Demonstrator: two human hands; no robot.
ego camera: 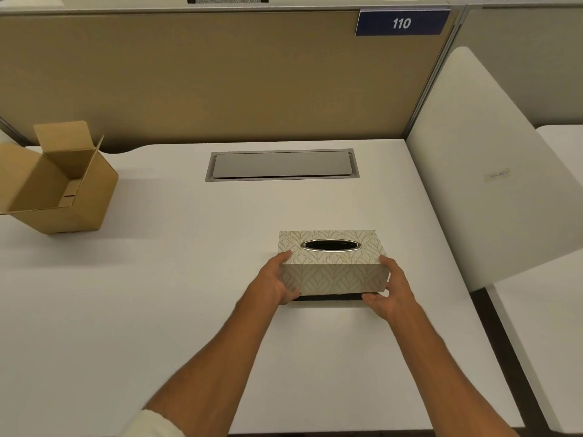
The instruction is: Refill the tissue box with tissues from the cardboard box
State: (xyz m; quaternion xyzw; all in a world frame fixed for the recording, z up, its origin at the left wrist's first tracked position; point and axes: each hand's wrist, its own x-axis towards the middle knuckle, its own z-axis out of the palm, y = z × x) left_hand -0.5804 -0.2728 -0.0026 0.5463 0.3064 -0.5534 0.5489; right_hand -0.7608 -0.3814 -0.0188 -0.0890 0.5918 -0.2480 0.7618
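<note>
A beige leaf-patterned tissue box [334,272] with a dark oval slot rimmed in silver stands right of the desk's middle. Its front edge is raised a little, with a dark gap showing beneath. My left hand [277,279] grips its left end and my right hand [389,288] grips its right end. No tissue shows in the slot. The brown cardboard box [66,197] sits open at the far left of the desk, flaps up. The part of its inside that I see holds nothing.
The white desk [157,294] has a closed grey cable hatch [282,164] at the back centre. A tan partition wall [220,77] with a blue "110" sign [402,23] stands behind. A white side divider [492,171] borders the desk on the right.
</note>
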